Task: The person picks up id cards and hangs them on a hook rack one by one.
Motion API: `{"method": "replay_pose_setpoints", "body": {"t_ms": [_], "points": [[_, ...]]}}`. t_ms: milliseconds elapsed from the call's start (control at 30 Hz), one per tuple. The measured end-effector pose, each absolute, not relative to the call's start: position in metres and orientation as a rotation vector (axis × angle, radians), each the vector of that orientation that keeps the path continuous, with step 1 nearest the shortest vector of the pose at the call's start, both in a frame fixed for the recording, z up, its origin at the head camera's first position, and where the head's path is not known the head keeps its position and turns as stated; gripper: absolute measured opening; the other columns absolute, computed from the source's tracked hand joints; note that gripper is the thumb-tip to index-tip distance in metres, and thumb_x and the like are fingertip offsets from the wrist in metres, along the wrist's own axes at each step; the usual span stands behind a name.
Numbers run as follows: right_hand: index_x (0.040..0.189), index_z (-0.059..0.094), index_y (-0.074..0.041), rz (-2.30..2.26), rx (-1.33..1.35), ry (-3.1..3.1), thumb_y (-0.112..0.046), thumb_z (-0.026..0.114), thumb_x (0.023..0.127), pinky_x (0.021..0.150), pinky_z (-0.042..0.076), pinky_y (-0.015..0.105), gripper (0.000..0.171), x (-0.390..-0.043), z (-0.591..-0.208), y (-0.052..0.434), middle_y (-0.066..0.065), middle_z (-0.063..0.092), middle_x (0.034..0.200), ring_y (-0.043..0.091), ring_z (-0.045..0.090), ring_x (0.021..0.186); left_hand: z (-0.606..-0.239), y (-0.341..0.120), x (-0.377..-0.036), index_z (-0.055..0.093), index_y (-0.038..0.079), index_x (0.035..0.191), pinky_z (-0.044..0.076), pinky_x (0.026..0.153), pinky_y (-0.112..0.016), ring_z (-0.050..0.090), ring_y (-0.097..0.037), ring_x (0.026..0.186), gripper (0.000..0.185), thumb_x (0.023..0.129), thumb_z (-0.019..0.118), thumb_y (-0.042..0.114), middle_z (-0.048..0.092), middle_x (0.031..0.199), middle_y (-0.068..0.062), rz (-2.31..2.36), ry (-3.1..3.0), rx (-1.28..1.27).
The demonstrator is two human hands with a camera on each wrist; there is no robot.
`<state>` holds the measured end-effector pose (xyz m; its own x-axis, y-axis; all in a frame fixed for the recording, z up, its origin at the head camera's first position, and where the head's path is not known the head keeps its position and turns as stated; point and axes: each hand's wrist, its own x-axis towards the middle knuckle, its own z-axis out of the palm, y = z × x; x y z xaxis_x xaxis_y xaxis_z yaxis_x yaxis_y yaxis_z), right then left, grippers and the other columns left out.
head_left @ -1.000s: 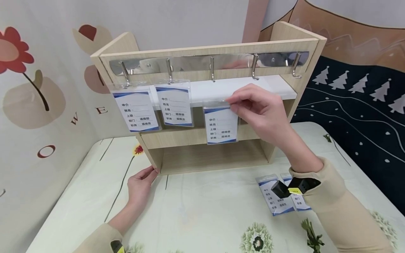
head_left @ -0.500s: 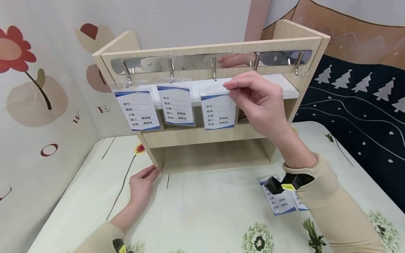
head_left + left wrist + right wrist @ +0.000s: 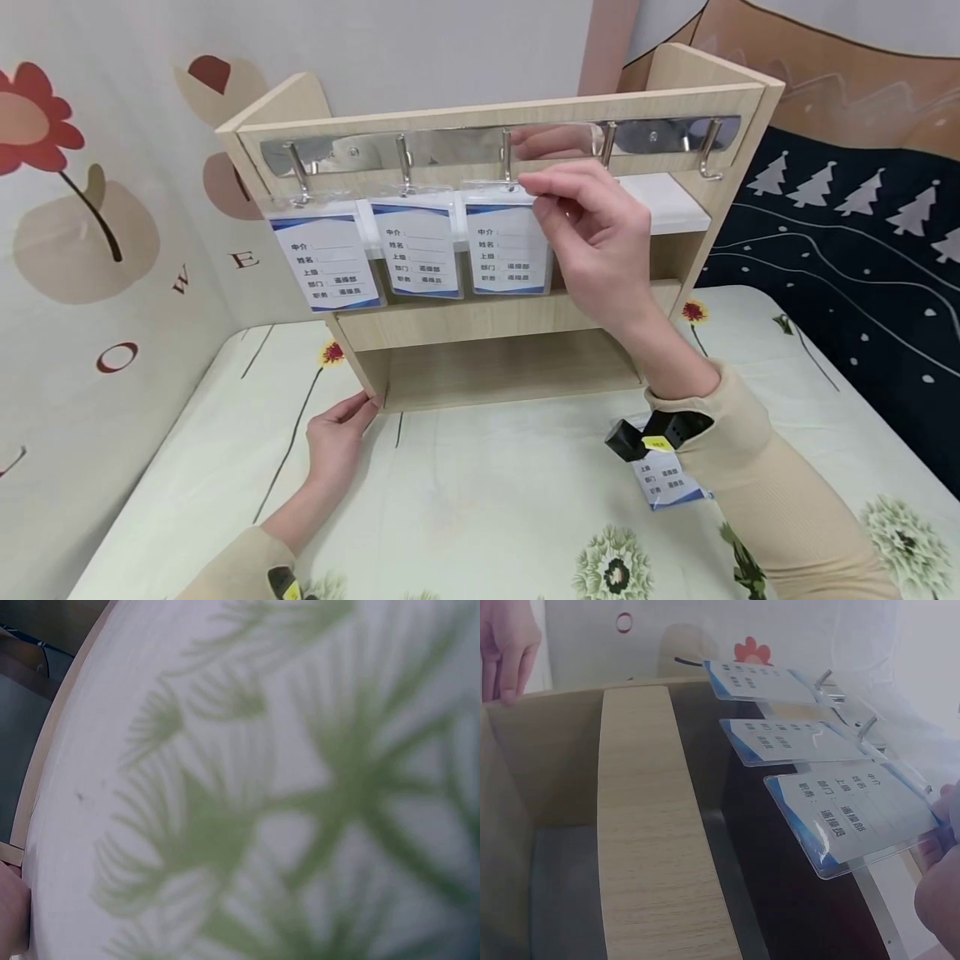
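Note:
My right hand [image 3: 600, 237] pinches the top right corner of a clear-sleeved name badge [image 3: 510, 250], whose slotted top edge overlaps the middle hook [image 3: 507, 154] in the head view. In the right wrist view this badge [image 3: 855, 814] is the nearest of three. Two more badges, one at the far left [image 3: 326, 262] and one beside it [image 3: 417, 250], hang from the first two hooks. Down at the lower left corner of the wooden shelf [image 3: 487, 329], the fingertips of my left hand [image 3: 337, 437] touch its side panel. Only a sliver of that hand [image 3: 13, 911] shows in the left wrist view.
Two hooks to the right, the fourth [image 3: 608, 143] and the end hook [image 3: 708, 150], carry no badge. Another badge [image 3: 667, 479] lies on the flowered cloth [image 3: 480, 492], partly under my right forearm. A patterned curtain [image 3: 847, 250] stands behind.
My right hand has raised the badge and moved it left, bringing its top edge to the middle hook. The left hand stays at the shelf's corner.

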<state>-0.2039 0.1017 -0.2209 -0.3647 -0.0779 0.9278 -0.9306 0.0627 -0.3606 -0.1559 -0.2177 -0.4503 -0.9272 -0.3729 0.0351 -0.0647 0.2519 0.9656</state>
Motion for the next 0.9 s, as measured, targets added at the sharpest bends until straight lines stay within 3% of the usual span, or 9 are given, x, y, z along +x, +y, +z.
{"method": "replay_pose_setpoints", "body": {"t_ms": [333, 533, 900], "points": [[0.112, 0.071, 0.012, 1.367, 0.997, -1.594, 0.013, 0.062, 0.095, 0.081, 0.053, 0.021, 0.019, -0.204, -0.222, 0.103, 0.019, 0.068, 0.108, 0.016, 0.063, 0.1, -0.45, -0.218, -0.156, 0.073, 0.0, 0.123, 0.053, 0.08, -0.011, 0.065, 0.011, 0.09, 0.034, 0.096, 0.074, 0.022, 0.072, 0.119, -0.018, -1.722, -2.281, 0.405], [0.114, 0.07, 0.013, 1.388, 0.976, -1.646, 0.012, 0.06, 0.097, 0.082, 0.053, 0.021, 0.02, -0.201, -0.219, 0.102, 0.019, 0.068, 0.112, 0.015, 0.063, 0.1, -0.451, -0.217, -0.158, 0.074, -0.001, 0.121, 0.054, 0.079, -0.012, 0.066, 0.01, 0.087, 0.03, 0.095, 0.075, 0.014, 0.072, 0.116, -0.019, -1.73, -2.253, 0.419], [0.113, 0.071, 0.014, 1.472, 0.906, -1.668, 0.012, 0.058, 0.098, 0.082, 0.054, 0.021, 0.02, -0.193, -0.216, 0.099, 0.018, 0.069, 0.111, 0.016, 0.064, 0.098, -0.452, -0.217, -0.159, 0.075, 0.0, 0.12, 0.054, 0.078, -0.011, 0.065, 0.011, 0.087, 0.03, 0.095, 0.076, 0.016, 0.073, 0.116, -0.017, -1.704, -2.268, 0.43]]}}
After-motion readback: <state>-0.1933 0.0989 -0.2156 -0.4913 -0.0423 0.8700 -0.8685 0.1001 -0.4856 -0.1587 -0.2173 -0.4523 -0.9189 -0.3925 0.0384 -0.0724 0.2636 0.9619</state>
